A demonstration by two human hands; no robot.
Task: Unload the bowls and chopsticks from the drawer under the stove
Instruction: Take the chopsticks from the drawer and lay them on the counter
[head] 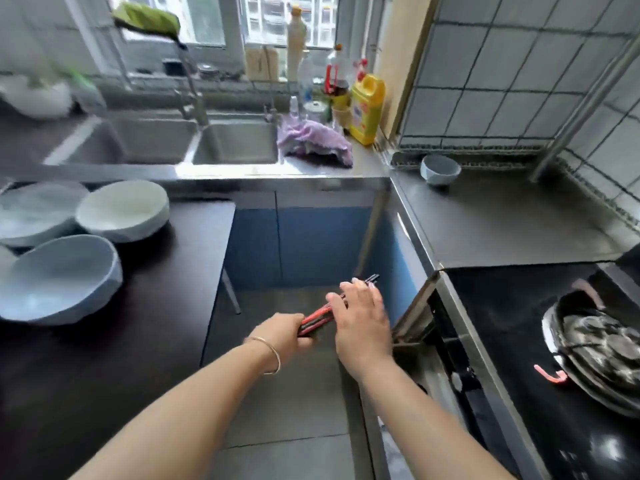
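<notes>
A bundle of red and black chopsticks (317,317) is held over the floor between the counters. My left hand (284,332) is closed around its near end. My right hand (362,318) lies over its far part with fingers spread, and the tips stick out past it. The open drawer (412,327) under the stove sits just right of my right hand; its inside is hidden. Three bowls stand on the dark counter at the left: a blue one (59,278), a white one (123,209) and a pale one (34,211). A small blue bowl (440,169) sits on the steel counter at the right.
A black stove top (512,341) with a wok (602,351) is at the right. A double sink (194,143) runs along the back, with a purple cloth (313,142) and a yellow bottle (367,109) beside it. Blue cabinet doors (294,244) face me.
</notes>
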